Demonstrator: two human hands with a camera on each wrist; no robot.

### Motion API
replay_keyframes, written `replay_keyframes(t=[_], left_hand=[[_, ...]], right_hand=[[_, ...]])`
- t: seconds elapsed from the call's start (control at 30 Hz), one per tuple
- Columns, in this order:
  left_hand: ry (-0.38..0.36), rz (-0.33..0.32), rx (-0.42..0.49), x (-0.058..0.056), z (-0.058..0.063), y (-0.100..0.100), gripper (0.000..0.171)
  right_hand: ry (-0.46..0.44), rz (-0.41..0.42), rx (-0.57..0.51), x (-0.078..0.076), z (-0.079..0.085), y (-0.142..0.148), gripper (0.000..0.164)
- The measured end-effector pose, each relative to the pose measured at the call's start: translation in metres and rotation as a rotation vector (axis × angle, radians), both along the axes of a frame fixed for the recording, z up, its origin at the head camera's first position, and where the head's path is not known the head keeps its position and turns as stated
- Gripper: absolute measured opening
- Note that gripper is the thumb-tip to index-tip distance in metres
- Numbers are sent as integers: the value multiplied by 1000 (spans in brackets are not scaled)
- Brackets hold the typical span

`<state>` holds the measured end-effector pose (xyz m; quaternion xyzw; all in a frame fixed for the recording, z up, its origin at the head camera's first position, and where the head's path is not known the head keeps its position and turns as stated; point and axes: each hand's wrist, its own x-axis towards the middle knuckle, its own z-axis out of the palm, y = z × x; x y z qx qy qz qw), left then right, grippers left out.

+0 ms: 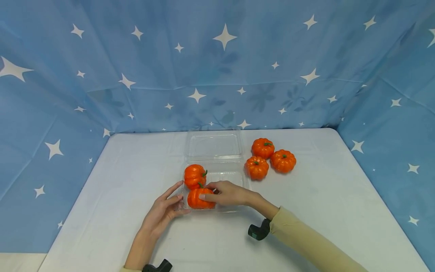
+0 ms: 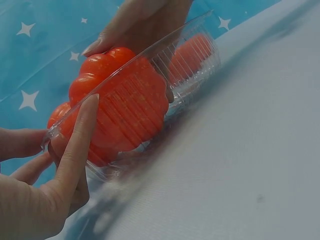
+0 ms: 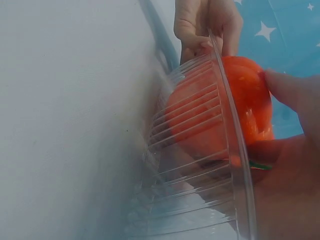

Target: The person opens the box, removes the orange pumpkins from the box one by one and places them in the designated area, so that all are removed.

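My right hand (image 1: 232, 193) holds a small orange pumpkin (image 1: 195, 199), its thumb over the near side, inside the front left of a clear plastic clamshell box (image 1: 234, 176). Just behind it in the box sits another orange pumpkin (image 1: 193, 175) with a green stem. My left hand (image 1: 159, 216) holds the box by its front left corner. In the left wrist view, one finger (image 2: 80, 135) lies along the ribbed outer wall, while other fingers are behind the rim. The right wrist view shows the held pumpkin (image 3: 247, 95) rising above the rim.
The box's clear lid (image 1: 215, 145) lies folded back behind it. To the right, three more orange pumpkins (image 1: 256, 168) are grouped on the white table (image 1: 323, 196). A blue curtain (image 1: 163, 68) with white stars stands along the back and sides.
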<state>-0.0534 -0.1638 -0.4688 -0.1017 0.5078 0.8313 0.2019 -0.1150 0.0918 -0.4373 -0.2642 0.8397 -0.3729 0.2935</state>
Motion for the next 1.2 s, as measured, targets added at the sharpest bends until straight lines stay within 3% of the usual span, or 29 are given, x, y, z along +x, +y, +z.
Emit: replay_keyframes(t=[0.7,0.97,1.2], left_hand=[[-3,-8,14,-1,-1,0,57],[-8,4,28,-1,-1,-1,58],[-16,11,22,-1,-2,-1,59]], right_hand=[[-16,-23,-72,2,6,4,54],[-69,-29,-105,0,14,15,54],[-33,-25,-156,2,17,28,54]])
